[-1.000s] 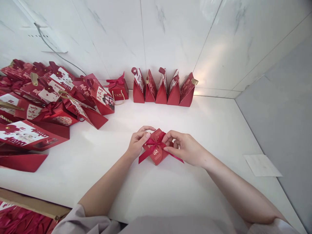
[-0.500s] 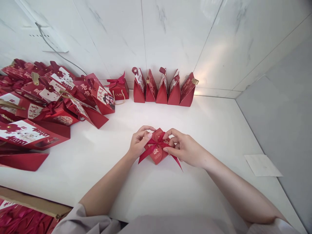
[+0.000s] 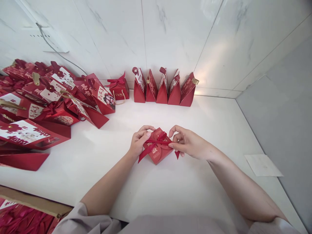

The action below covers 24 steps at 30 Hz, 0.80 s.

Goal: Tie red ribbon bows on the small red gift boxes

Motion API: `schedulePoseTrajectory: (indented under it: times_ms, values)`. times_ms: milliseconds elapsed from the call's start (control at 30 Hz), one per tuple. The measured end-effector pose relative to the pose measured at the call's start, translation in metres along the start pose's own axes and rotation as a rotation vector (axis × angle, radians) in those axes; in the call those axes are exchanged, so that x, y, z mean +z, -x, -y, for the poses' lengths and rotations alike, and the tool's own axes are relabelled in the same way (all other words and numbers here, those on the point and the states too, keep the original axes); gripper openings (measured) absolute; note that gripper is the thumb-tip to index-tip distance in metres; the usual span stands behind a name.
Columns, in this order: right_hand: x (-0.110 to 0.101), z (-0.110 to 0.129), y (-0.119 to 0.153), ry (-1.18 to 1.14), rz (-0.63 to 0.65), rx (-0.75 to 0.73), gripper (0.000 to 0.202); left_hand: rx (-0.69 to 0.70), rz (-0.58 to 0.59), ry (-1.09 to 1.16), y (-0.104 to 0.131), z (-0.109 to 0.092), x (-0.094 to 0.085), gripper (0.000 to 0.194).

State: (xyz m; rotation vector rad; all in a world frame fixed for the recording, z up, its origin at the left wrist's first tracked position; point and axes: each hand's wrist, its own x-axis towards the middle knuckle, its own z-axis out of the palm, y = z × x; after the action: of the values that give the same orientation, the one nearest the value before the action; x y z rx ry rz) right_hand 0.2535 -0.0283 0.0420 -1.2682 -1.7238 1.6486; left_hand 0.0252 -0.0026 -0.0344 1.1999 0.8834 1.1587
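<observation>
A small red gift box with gold lettering sits on the white table in front of me, its petal-shaped flaps closed on top. A dark red ribbon is tied in a bow across it. My left hand grips the box's left side, thumb on top near the bow and fingers behind. At the right, my right hand pinches one ribbon tail between thumb and fingers and holds it out past the box's edge. The other tail hangs over the left front side.
Several red gift boxes stand in a row against the marbled wall, beside a ribboned box. More boxes crowd the left. A carton of red boxes is at lower left. White paper lies at the right edge.
My right hand has moved slightly right from the bow and now draws the right ribbon tail outward. My left hand stays on the box.
</observation>
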Motion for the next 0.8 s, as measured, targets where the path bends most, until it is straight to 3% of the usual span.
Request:
schedulePoseTrajectory:
  times_ms: [133, 267, 433, 533, 633, 733, 800]
  values:
    - [-0.013, 0.005, 0.003, 0.066, 0.042, 0.024, 0.016, 0.016, 0.027, 0.093, 0.001, 0.001, 0.0, 0.029]
    - [-0.032, 0.007, 0.012, 0.34, 0.103, 0.138, 0.012, 0.047, 0.082, 0.149, 0.001, 0.0, -0.001, 0.039]
    - [-0.05, 0.0, 0.021, 0.788, -0.016, 0.171, 0.02, 0.062, 0.152, 0.133, 0.0, -0.003, -0.005, 0.044]
    - [-0.04, 0.0, 0.015, 0.692, -0.145, 0.022, 0.023, 0.07, 0.176, 0.081, 0.0, -0.006, -0.006, 0.043]
    - [-0.019, 0.001, 0.004, 0.535, -0.293, -0.266, 0.023, 0.044, 0.193, -0.002, 0.0, -0.01, -0.008, 0.041]
    - [0.001, 0.0, -0.003, 0.643, -0.298, -0.532, 0.021, 0.01, 0.194, -0.066, 0.0, -0.013, -0.009, 0.04]
    - [0.011, -0.003, -0.003, 0.789, -0.315, -0.564, 0.025, 0.008, 0.188, -0.103, -0.001, -0.015, -0.009, 0.04]
